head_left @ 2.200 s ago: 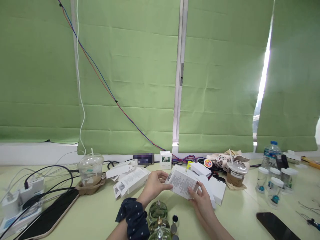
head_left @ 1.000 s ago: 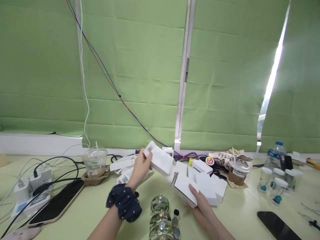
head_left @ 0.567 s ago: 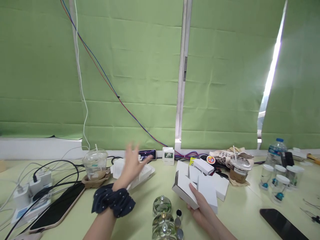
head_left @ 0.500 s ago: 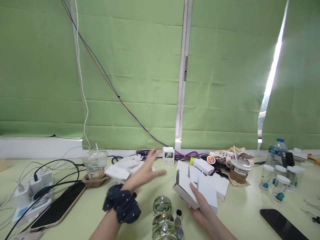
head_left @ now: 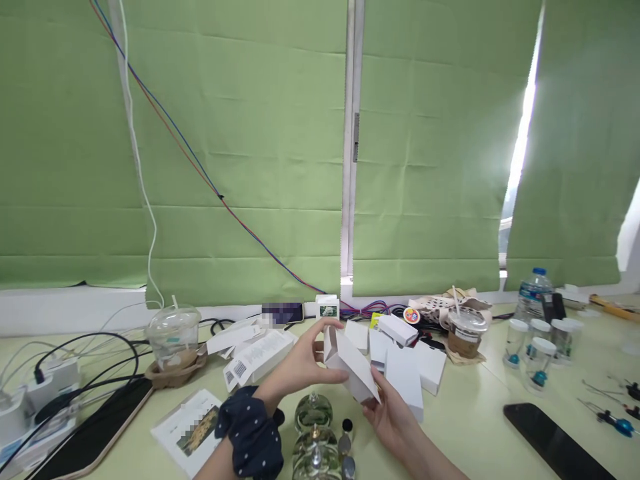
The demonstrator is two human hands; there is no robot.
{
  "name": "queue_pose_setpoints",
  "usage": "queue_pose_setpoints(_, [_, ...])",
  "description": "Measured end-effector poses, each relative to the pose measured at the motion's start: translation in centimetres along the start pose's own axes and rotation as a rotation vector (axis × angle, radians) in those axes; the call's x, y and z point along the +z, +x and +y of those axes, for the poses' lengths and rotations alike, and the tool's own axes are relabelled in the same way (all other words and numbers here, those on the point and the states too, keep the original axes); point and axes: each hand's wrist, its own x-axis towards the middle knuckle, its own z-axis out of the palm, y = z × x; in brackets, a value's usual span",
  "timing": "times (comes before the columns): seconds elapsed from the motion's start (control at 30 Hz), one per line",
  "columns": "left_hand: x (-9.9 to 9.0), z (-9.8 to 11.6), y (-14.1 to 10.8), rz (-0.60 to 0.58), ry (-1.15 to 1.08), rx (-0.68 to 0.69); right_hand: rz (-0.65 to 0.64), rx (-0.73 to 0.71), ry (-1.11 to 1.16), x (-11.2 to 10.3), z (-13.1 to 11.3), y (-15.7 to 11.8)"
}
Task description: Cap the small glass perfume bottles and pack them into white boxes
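Observation:
A small white cardboard box (head_left: 353, 365) is held tilted above the table, a flap standing up at its upper left end. My left hand (head_left: 300, 367) curls round that end, thumb along the near side and fingers partly hidden behind it. At the lower right end, my right hand (head_left: 393, 417) grips the same box between thumb and fingers. Just below are round clear glass bottles (head_left: 313, 412) with pale green tones, lined up towards me. Small dark-capped vials (head_left: 346, 443) stand beside them on the right.
Several white boxes (head_left: 404, 380) lie behind my right hand; printed cartons (head_left: 260, 357) lie to the left. A picture box (head_left: 193, 430) rests by my left wrist. Plastic cups (head_left: 174, 337), cables, phones (head_left: 555, 437), lidded jars (head_left: 540, 367) and a water bottle (head_left: 534, 293) surround the area.
My left hand has come right and down from near the back of the table to take hold of the box. The right hand keeps its grip. The view has shifted slightly right.

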Motion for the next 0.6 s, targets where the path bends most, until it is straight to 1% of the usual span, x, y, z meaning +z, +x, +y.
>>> queue_pose_setpoints(0.1, [-1.2,0.2,0.0,0.036,-0.069,-0.010,0.029,-0.006,0.003,-0.2,-0.1,0.3])
queue_pose_setpoints(0.13, [-1.6,0.2,0.2,0.079,-0.072,-0.002,0.029,-0.014,-0.002,-0.2,0.0,0.4])
queue_pose_setpoints(0.2, [-2.2,0.1,1.2,0.219,-0.036,0.010,0.032,-0.040,-0.011,-0.3,0.1,0.6])
queue_pose_setpoints(0.27, [-2.3,-0.4,2.9,0.356,0.045,0.004,0.050,-0.070,-0.020,-0.4,0.4,0.7])
queue_pose_setpoints(0.3, [-2.0,-0.7,3.9,0.376,0.094,-0.009,0.056,-0.082,-0.029,-0.5,0.5,0.8])
queue_pose_setpoints(0.37, [-1.1,-1.5,6.0,0.328,0.139,-0.029,0.064,-0.107,-0.053,-0.7,0.9,1.0])
queue_pose_setpoints(0.43, [0.0,-2.1,7.2,0.236,0.188,-0.050,0.067,-0.130,-0.070,-0.8,1.1,1.2])
queue_pose_setpoints(0.5, [0.7,-2.4,7.1,0.089,0.214,-0.063,0.067,-0.150,-0.062,-0.9,1.1,1.4])
queue_pose_setpoints(0.6, [0.8,-2.2,5.2,-0.164,0.236,-0.050,0.027,-0.161,-0.020,-0.8,0.9,1.7])
